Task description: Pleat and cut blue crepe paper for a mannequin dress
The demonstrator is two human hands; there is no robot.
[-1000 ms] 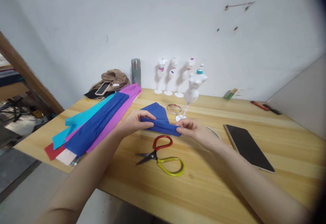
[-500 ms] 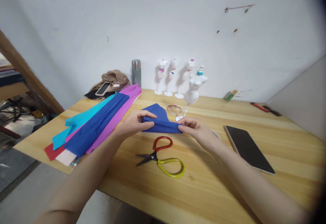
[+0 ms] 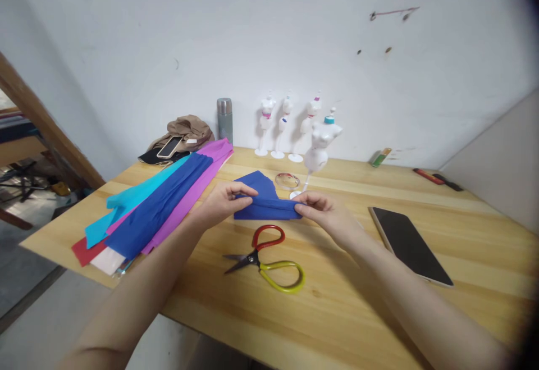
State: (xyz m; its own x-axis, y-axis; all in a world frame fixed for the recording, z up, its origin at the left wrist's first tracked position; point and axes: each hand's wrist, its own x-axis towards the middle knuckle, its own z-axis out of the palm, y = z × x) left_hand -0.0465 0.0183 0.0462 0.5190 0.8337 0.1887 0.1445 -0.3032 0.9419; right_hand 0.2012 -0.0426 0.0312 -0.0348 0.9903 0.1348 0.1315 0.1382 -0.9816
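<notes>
A piece of blue fabric (image 3: 263, 187) lies on the table with its near edge folded into a narrow strip. My left hand (image 3: 223, 204) pinches the left end of that fold between thumb and fingers. At the other end, my right hand (image 3: 320, 213) grips the fold's right tip. Just in front of the fabric are scissors (image 3: 255, 259), blades pointing left and spread a little, one handle red and the other yellow. Behind the cloth sits a small clear round dish (image 3: 287, 180). A white mini dress form (image 3: 318, 154) with a teal neck band stands behind my right hand.
Coloured fabric pieces (image 3: 158, 207) are piled at the left. Smaller dress forms (image 3: 265, 123) and a thermos (image 3: 224, 120) stand by the wall. A tablet-like device (image 3: 408, 243) lies at the right; a phone (image 3: 169, 146) rests near a brown cloth bundle (image 3: 191, 128). A red-and-black tool (image 3: 429, 176) lies far right.
Both hands keep nearly the same place on the fold. The whole view has shifted very slightly; nothing was picked up or let go.
</notes>
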